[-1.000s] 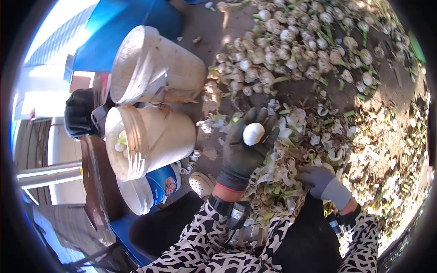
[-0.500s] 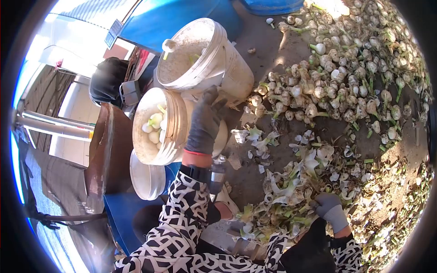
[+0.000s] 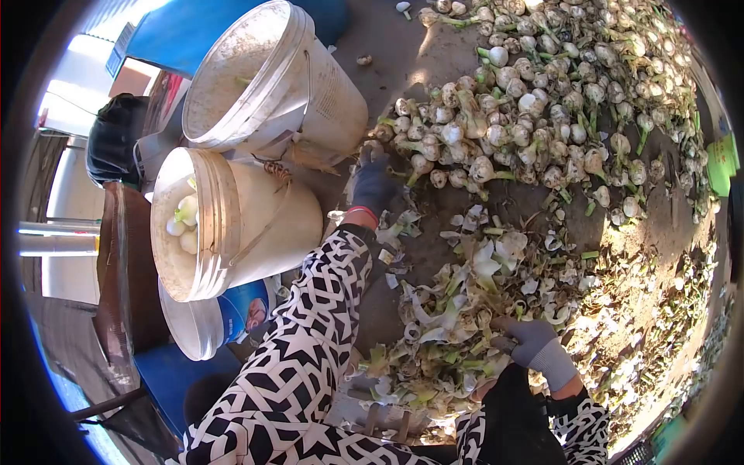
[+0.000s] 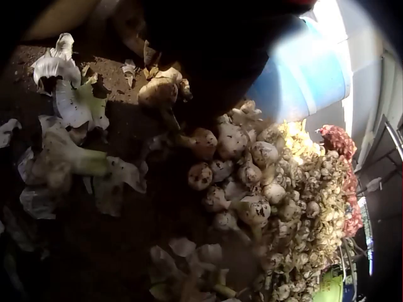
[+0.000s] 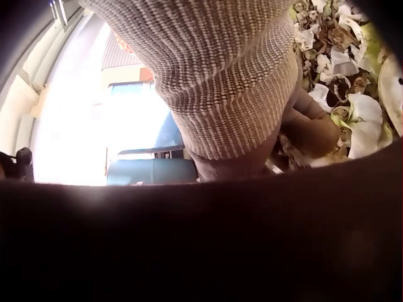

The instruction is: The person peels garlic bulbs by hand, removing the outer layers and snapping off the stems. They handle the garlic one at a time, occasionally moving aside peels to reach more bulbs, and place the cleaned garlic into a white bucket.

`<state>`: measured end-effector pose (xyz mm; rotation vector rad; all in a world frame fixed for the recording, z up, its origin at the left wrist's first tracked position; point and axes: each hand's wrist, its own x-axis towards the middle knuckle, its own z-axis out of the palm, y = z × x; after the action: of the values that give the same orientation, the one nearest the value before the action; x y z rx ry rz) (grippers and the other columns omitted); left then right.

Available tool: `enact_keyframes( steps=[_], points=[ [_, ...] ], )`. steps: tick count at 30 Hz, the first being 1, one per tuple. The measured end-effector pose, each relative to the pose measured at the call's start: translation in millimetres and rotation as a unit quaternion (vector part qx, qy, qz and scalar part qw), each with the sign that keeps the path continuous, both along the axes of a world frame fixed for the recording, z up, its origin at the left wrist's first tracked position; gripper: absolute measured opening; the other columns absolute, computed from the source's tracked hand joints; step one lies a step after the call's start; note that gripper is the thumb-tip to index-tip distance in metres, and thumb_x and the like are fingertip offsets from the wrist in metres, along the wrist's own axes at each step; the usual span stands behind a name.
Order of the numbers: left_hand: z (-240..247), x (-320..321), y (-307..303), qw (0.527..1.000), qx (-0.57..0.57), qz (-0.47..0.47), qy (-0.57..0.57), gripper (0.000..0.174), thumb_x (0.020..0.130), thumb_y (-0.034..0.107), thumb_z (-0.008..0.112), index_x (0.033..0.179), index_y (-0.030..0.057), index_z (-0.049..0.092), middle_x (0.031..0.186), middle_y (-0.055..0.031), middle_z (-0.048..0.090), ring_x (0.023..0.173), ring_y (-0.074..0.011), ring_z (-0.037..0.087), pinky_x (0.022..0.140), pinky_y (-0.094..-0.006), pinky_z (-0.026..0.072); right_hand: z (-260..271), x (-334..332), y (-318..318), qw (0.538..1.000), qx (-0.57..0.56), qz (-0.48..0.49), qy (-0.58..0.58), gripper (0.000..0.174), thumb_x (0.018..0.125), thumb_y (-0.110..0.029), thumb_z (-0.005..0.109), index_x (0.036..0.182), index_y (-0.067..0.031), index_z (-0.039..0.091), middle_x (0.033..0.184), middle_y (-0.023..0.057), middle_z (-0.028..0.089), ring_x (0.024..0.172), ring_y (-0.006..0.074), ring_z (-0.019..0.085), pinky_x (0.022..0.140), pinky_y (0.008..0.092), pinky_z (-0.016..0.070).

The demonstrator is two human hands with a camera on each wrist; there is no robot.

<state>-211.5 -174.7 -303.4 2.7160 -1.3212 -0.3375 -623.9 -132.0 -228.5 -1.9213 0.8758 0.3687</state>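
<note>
My gloved left hand (image 3: pixel 373 182) reaches to the near-left edge of a heap of dirty garlic bulbs (image 3: pixel 496 136), its fingertips right at the outermost ones. In the left wrist view the dark glove (image 4: pixel 201 56) fills the top, close beside a soiled bulb with its stem (image 4: pixel 157 93). I cannot tell whether the fingers grip it. My right hand (image 3: pixel 533 345), in a grey glove, is low over a mound of garlic peels (image 3: pixel 446 310). The right wrist view shows its knit cuff (image 5: pixel 220 82) and a curled finger (image 5: pixel 310 133); the inside of the hand is hidden.
Left of my left arm stand two tilted-looking white buckets: the far bucket (image 3: pixel 333 97), and the near bucket (image 3: pixel 271 217) with several cleaned white bulbs (image 3: pixel 184 213) inside. A smaller white tub (image 3: pixel 186 322) sits in front. Dry scraps (image 3: pixel 635 310) cover the ground at right.
My left hand held a white bulb, then rose beside the buckets as that bulb flew over the far one. Now it is down at the heap's edge. My right hand stayed near the peels.
</note>
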Motion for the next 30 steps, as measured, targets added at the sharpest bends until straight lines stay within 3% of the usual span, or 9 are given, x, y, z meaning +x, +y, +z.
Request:
enact_keyframes(
  steps=[5,8,10,13,16,22,27,29,30],
  points=[
    [-10,5,21,0.988,-0.141,-0.063,0.007,0.053,0.069,0.016,0.073,0.120,0.0133,0.059,0.135,-0.0165,0.047,0.115,-0.0341,0.054,0.094,-0.0420,0.0458,-16,-6,-4,0.992,-0.094,0.011,-0.082,0.034,0.082,-0.038,0.067,0.110,-0.0184,0.067,0.097,0.0107,0.068,0.086,0.0307,0.066,0.073,0.0398,0.0517],
    [12,-22,40,0.967,-0.117,0.013,0.228,0.054,0.072,0.010,0.075,0.122,0.0043,0.055,0.107,-0.0093,0.064,0.093,-0.0170,0.061,0.082,-0.0300,0.0508,-20,10,-17,0.964,-0.108,-0.102,-0.221,0.035,0.082,-0.030,0.070,0.110,-0.0100,0.066,0.102,0.0131,0.066,0.093,0.0296,0.064,0.078,0.0368,0.0517],
    [27,-66,57,0.864,-0.180,0.004,0.469,0.057,0.074,0.006,0.074,0.126,0.0021,0.051,0.109,-0.0071,0.062,0.096,-0.0136,0.059,0.084,-0.0285,0.0503,-17,28,-25,0.938,-0.101,-0.194,-0.270,0.039,0.080,-0.026,0.073,0.112,-0.0062,0.064,0.102,0.0147,0.065,0.093,0.0282,0.065,0.080,0.0348,0.0517],
    [70,-144,67,0.836,-0.166,-0.067,0.519,0.062,0.074,0.004,0.074,0.130,-0.0003,0.048,0.116,-0.0089,0.060,0.100,-0.0155,0.059,0.088,-0.0298,0.0500,1,58,-45,0.913,-0.151,-0.212,-0.315,0.044,0.077,-0.025,0.078,0.112,-0.0041,0.062,0.093,0.0141,0.065,0.086,0.0238,0.065,0.074,0.0317,0.0525],
    [103,-193,73,0.807,-0.190,-0.120,0.546,0.067,0.073,0.004,0.077,0.132,0.0008,0.046,0.125,-0.0115,0.056,0.109,-0.0160,0.056,0.093,-0.0305,0.0479,7,60,-49,0.896,-0.150,-0.236,-0.345,0.041,0.077,-0.026,0.079,0.107,-0.0042,0.063,0.084,0.0120,0.063,0.078,0.0198,0.064,0.070,0.0293,0.0519],
    [119,-226,83,0.889,-0.278,-0.275,0.236,0.074,0.067,0.009,0.083,0.132,0.0042,0.047,0.127,-0.0161,0.053,0.118,-0.0256,0.054,0.098,-0.0360,0.0457,7,33,-35,0.858,-0.008,-0.322,-0.399,0.020,0.087,-0.016,0.070,0.101,-0.0032,0.064,0.083,-0.0005,0.065,0.070,0.0081,0.057,0.060,0.0276,0.0482],
    [122,-233,86,0.867,-0.268,-0.226,0.353,0.073,0.067,0.011,0.084,0.130,0.0035,0.049,0.125,-0.0134,0.054,0.114,-0.0232,0.056,0.096,-0.0346,0.0463,35,9,-29,0.854,0.096,-0.359,-0.365,0.020,0.090,-0.013,0.063,0.107,-0.0027,0.062,0.080,0.0032,0.065,0.066,0.0104,0.059,0.061,0.0283,0.0485],
    [123,-233,85,0.689,-0.256,-0.068,0.675,0.081,0.070,0.030,0.085,0.133,0.0016,0.044,0.120,-0.0130,0.055,0.105,-0.0211,0.059,0.086,-0.0323,0.0515,30,1,-31,0.880,-0.038,-0.277,-0.384,0.021,0.091,-0.014,0.061,0.108,-0.0022,0.062,0.081,0.0084,0.066,0.062,0.0150,0.060,0.061,0.0290,0.0481],
    [128,-226,85,0.661,-0.207,-0.030,0.721,0.084,0.075,0.038,0.081,0.137,0.0000,0.038,0.112,-0.0108,0.056,0.102,-0.0185,0.057,0.081,-0.0323,0.0523,32,-6,-34,0.894,-0.041,-0.245,-0.373,0.019,0.091,-0.014,0.061,0.106,-0.0023,0.063,0.082,0.0116,0.067,0.064,0.0194,0.062,0.063,0.0303,0.0484]
  ],
)
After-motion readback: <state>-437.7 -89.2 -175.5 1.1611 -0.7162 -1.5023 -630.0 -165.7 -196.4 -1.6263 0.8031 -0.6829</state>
